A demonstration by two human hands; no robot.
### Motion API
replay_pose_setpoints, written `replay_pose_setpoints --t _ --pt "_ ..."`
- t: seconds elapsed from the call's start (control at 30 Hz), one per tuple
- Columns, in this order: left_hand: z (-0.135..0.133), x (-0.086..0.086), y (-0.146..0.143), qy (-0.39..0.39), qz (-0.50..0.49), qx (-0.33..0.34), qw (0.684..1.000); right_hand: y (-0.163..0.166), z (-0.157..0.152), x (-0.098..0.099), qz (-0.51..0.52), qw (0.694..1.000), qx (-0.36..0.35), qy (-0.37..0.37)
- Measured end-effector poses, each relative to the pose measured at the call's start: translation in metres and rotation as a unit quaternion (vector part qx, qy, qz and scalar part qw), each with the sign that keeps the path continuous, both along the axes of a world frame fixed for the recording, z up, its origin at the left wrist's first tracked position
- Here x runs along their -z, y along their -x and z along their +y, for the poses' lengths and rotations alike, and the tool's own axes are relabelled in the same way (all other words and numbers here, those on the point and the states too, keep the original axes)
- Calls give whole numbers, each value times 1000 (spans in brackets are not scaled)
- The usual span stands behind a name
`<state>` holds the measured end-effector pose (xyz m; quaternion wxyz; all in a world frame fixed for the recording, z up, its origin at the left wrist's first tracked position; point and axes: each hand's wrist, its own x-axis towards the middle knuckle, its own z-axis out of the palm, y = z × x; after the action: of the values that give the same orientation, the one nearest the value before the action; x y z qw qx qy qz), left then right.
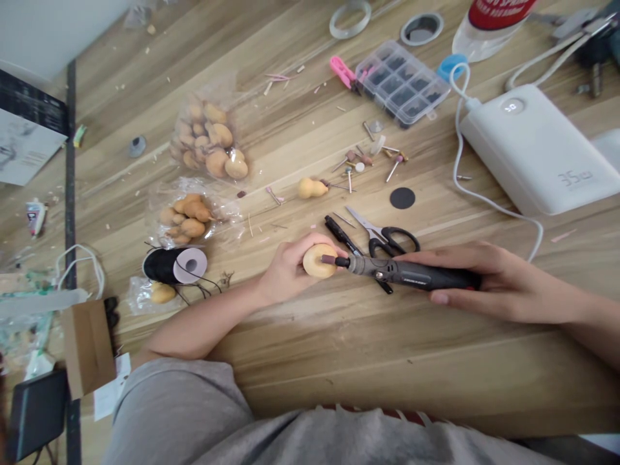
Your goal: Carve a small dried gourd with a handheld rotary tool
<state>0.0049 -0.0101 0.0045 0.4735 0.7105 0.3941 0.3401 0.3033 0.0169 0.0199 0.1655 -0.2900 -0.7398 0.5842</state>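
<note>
My left hand is closed around a small pale gourd, its round end turned up toward me. In my right hand lies a dark rotary tool, fingers wrapped round its rear end. The tool's brownish grinding bit overlaps the gourd's face; whether it presses on it I cannot tell. Just beyond the tool are black-handled scissors and a black pen, partly hidden under the tool. Another small gourd lies farther off, a thin bit at its stem end.
Bagged gourds and a second bag lie left, near a black cord spool. Loose grinding bits are scattered beyond the scissors. A white power bank with a cable, a compartment box and a bottle stand at upper right.
</note>
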Motion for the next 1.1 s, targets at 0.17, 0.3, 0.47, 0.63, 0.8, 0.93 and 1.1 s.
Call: replay_pose_setpoints --t 0.17,0.3,0.47,0.63,0.8,0.93,1.1 --pt "0 2 1 -10 -4 -11 1000 -1 0 -1 -4 1000 -5 -8" --pt "0 3 2 -4 -20 11 1000 0 -1 0 13 1000 -5 -6" --pt "0 3 2 -15 -12 -5 1000 -1 0 1 -6 1000 -15 -19" --pt "0 3 2 -1 -34 11 999 0 -1 0 8 1000 -11 -24" --pt "0 5 3 -23 -19 1 1000 0 -2 2 -9 999 -8 -32" --pt "-1 6 3 -24 -15 -4 1000 -1 -2 1 -9 999 -11 -33" --pt "-1 9 5 -1 -35 12 999 1 -1 -1 7 1000 -17 -25"
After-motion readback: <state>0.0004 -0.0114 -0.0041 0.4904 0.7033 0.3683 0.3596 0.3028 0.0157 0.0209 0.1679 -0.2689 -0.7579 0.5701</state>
